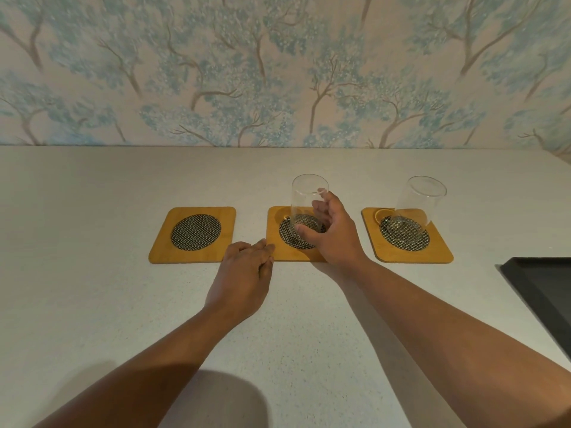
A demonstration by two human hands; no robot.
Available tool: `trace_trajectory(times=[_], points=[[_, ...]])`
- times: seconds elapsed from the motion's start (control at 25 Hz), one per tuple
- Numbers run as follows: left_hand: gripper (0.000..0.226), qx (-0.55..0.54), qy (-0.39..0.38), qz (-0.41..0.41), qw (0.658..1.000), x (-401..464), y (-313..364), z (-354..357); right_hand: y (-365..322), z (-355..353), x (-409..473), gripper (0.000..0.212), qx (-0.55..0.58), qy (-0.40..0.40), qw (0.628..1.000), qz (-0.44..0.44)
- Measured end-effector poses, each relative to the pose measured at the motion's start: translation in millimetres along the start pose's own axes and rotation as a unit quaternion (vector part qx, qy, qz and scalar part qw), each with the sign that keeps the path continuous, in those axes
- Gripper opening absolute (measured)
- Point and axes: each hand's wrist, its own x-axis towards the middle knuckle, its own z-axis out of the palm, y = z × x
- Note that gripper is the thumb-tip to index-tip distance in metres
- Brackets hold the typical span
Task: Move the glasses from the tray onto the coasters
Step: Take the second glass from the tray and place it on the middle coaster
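Three wooden coasters with dark woven centres lie in a row on the pale counter. The left coaster [193, 234] carries nothing. A clear glass [306, 199] stands upright on the middle coaster [275, 242], and my right hand [332, 233] is wrapped around its right side, thumb at the base. My left hand [247, 273] rests flat on the counter, fingertips touching the middle coaster's front left edge. Another clear glass [414, 208] stands on the right coaster [438, 251]. The black tray [543, 291] sits at the right edge, only partly in view.
A wall with blue tree-patterned wallpaper [278, 72] rises directly behind the counter. The pale counter [92, 304] stretches to the left and toward me. The tray's visible part holds no glass.
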Motion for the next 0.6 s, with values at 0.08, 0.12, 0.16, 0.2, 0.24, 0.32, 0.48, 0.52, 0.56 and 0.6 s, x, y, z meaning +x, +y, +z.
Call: trace_trajectory(times=[0.08,0.12,0.16,0.2,0.24,0.32,0.48,0.52,0.56,0.6], points=[[0.037,-0.006,0.004,0.003,1.000,0.0,0.4,0.2,0.6,0.8,-0.8,0.092,0.005,0.005,1.000,0.003],[0.037,-0.008,0.006,0.003,1.000,-0.5,0.6,0.8,0.5,1.3,-1.4,0.092,0.011,0.007,1.000,0.005],[0.037,-0.012,0.009,0.003,1.000,-0.9,0.8,0.9,0.3,1.7,-1.7,0.092,0.016,0.009,1.000,0.006],[0.037,-0.016,0.012,0.003,1.000,-1.1,0.9,0.7,0.7,2.5,-1.8,0.091,0.020,0.011,1.000,0.006],[0.037,-0.019,0.014,0.002,1.000,-1.2,0.8,0.6,1.4,2.9,-1.9,0.091,0.021,0.013,1.000,0.006],[0.037,-0.020,0.017,-0.001,1.000,-1.5,0.6,1.2,2.0,3.4,-1.9,0.092,0.018,0.013,1.000,0.005],[0.037,-0.023,0.022,-0.007,0.999,-1.3,1.0,1.3,3.1,4.1,-1.3,0.094,0.008,0.015,1.000,0.003],[0.037,-0.023,0.021,-0.007,1.000,-1.5,1.5,1.1,2.7,4.4,-1.4,0.094,0.010,0.016,1.000,0.003],[0.037,-0.023,0.020,-0.007,1.000,-1.9,2.4,0.8,2.3,4.5,-1.5,0.094,0.010,0.016,1.000,0.002],[0.037,-0.024,0.021,-0.009,0.999,-2.3,3.6,0.3,1.8,4.7,-1.6,0.095,0.008,0.016,1.000,0.002]])
